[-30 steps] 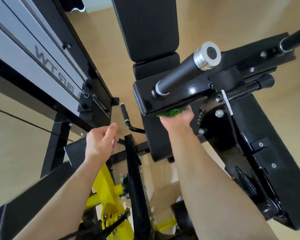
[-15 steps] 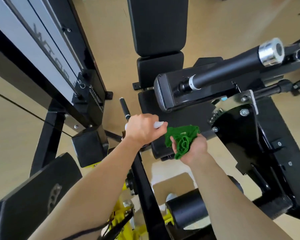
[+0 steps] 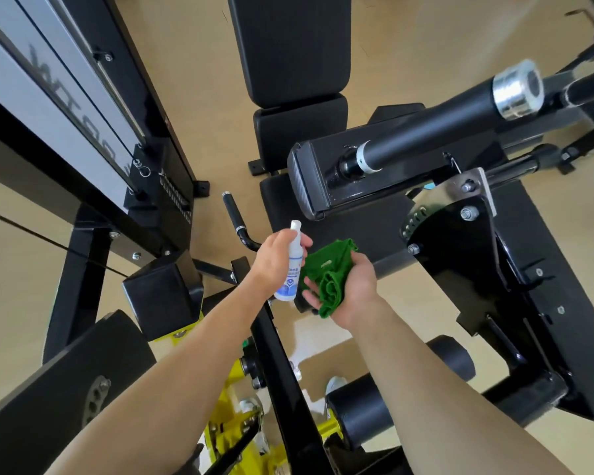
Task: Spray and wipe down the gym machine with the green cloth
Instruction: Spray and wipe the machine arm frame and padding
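While the left hand [image 3: 274, 265] holds a small white plastic spray bottle with a blue label [image 3: 293, 272] upright, its fingers wrapped round the bottle's body, the right hand [image 3: 354, 289] lies palm up just beside it, cradling a crumpled green cloth [image 3: 328, 279]. The right fingers [image 3: 311, 296] curl loosely up under the cloth's lower folds and the thumb closes over its far edge, so the cloth is grasped, not merely resting. Bottle and cloth are touching or nearly so; the angle makes it hard to say which. Whether a fingertip sits on the bottle's white nozzle I cannot tell.

Both hands hover over the black steel gym machine [image 3: 494, 269], near the front edge of its flat black padded seat [image 3: 357, 228]. Beyond the seat rises a black padded backrest [image 3: 295, 46]. To the right, a thick black bar with a shiny chrome end cap [image 3: 443, 132] juts from a glossy black box-section arm [image 3: 323, 186]. Below the right forearm lies a black cylindrical foam roller [image 3: 357, 413], and yellow painted frame parts [image 3: 234, 382] show under the left forearm. On the left stands a black tower with a grey panel [image 3: 31, 97], on the tan floor [image 3: 408, 29].
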